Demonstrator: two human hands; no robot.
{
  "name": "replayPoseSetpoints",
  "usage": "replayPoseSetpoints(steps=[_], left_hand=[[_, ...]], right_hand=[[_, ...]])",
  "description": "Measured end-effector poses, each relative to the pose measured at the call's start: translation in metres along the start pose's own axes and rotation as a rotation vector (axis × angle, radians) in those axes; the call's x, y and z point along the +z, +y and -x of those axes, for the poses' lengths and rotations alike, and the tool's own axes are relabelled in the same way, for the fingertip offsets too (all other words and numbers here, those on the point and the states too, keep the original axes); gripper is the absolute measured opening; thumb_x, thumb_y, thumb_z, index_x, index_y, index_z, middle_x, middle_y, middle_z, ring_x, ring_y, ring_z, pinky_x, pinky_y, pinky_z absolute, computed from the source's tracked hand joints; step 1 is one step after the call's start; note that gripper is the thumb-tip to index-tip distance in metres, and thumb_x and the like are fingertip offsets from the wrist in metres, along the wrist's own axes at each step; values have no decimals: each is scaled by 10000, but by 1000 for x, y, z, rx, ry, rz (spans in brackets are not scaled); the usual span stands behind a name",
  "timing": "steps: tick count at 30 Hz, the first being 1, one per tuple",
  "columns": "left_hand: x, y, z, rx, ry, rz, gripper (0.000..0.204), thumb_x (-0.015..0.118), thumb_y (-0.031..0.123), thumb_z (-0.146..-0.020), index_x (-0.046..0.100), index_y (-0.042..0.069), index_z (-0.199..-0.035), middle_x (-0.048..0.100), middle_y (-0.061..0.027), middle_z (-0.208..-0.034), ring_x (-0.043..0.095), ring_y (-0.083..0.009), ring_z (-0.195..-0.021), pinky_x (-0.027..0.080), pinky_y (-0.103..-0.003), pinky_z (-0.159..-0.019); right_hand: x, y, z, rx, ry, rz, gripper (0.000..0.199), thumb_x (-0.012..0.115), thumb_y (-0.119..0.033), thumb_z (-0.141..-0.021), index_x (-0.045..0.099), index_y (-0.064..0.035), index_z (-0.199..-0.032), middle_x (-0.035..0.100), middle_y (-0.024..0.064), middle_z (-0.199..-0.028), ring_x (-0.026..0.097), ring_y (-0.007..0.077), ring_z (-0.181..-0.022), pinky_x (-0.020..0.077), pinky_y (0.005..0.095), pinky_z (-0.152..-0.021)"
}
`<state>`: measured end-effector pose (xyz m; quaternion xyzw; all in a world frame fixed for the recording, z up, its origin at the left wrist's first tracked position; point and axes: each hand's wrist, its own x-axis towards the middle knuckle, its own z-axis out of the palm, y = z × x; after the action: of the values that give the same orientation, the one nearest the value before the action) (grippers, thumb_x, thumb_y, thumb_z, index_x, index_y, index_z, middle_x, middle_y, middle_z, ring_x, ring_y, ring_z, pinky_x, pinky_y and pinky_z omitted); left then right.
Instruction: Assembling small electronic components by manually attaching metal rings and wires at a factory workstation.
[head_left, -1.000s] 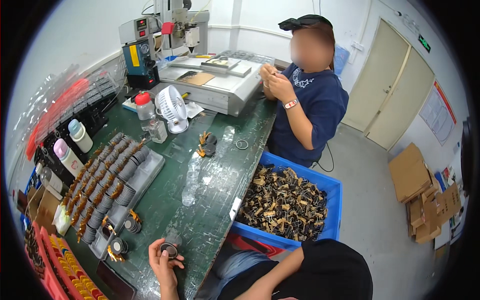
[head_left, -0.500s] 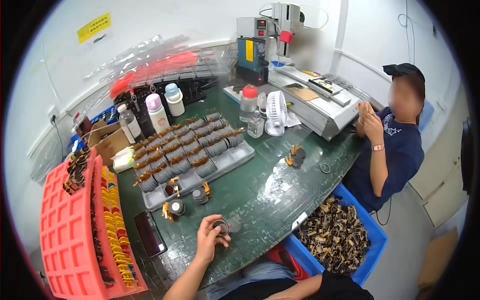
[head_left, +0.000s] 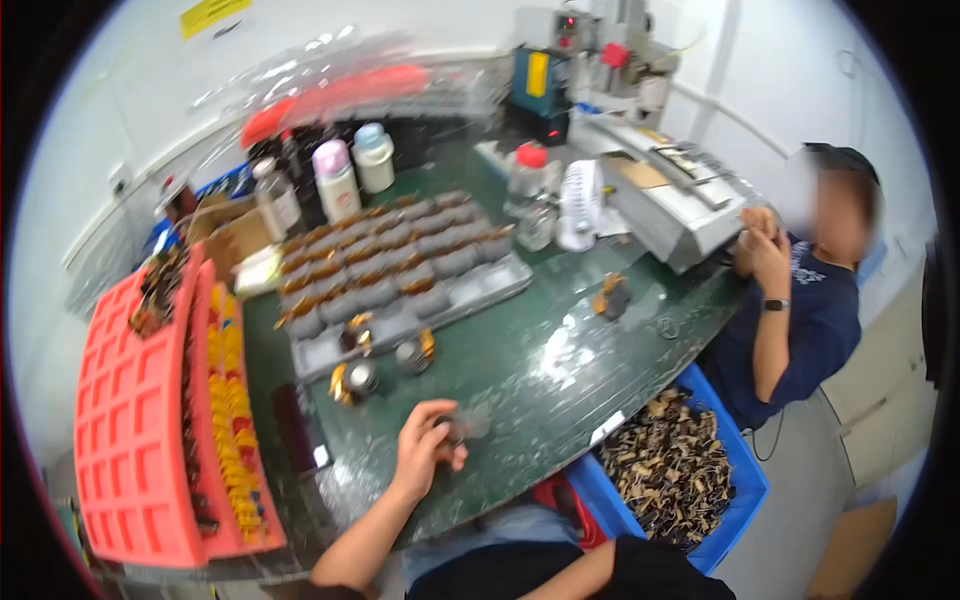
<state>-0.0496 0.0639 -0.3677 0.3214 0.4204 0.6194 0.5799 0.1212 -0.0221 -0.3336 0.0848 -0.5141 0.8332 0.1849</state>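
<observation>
My left hand is held over the near part of the green table, its fingers closed around a small dark round disc. In the earlier picture this disc shows a pale ring around its edge; motion blur hides its detail now. Beyond the hand stand two small stacks of grey discs with orange-brown tabs, a left stack and a right stack. Farther off, a grey tray carries several rows of such discs. My right forearm crosses the lower edge; its hand is out of the picture.
Red slotted trays with yellow pieces stand at left beside a dark phone. A blue bin of small metal-and-black parts sits below the table edge. Bottles, a white fan and a machine are farther back. A co-worker sits at right.
The view has shifted and blurred, so the table things appear farther right and mostly lower. My left hand keeps the dark disc in nearly the same pose.
</observation>
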Motion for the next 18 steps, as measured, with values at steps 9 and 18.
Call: replayPoseSetpoints(steps=[9, 18], left_hand=[[1, -2, 6, -43, -61, 28, 309, 436, 52, -911, 450, 30, -1219, 607, -151, -1011, 617, -166, -667, 536, -253, -520], [-5, 1, -1, -24, -66, 24, 305, 440, 59, -913, 467, 19, -1215, 613, -160, -1029, 629, -159, -678, 549, -251, -535]], right_hand=[[-11, 4, -19, -7, -97, 49, 276, 475, -188, -979, 619, -27, -807, 622, 99, -801, 613, 190, -705, 455, 315, -640], [-17, 6, -13, 38, -90, 71, 277, 479, -193, -977, 615, -28, -803, 620, 97, -796, 612, 190, -699, 454, 315, -638]])
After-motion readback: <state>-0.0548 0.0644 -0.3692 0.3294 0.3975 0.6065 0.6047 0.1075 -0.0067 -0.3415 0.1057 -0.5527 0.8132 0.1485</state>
